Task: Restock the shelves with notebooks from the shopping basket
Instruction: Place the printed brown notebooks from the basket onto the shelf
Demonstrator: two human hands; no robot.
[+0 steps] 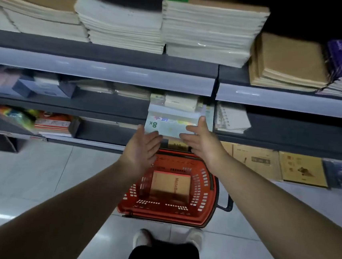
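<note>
The left hand (pixel 143 147) and right hand (pixel 203 142) are open, fingers straight, touching the notebook stack (pixel 169 127) on the middle shelf (pixel 105 106) — one brown notebook (pixel 171 184) lies in the red basket (pixel 202 186) below.

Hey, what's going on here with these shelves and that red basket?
A person is restocking notebooks. The left hand and right hand touch the front of a pale notebook stack marked 8K with straight fingers, at the edge of a middle shelf. The red basket stands on the floor below, with a brown notebook lying inside.
</note>
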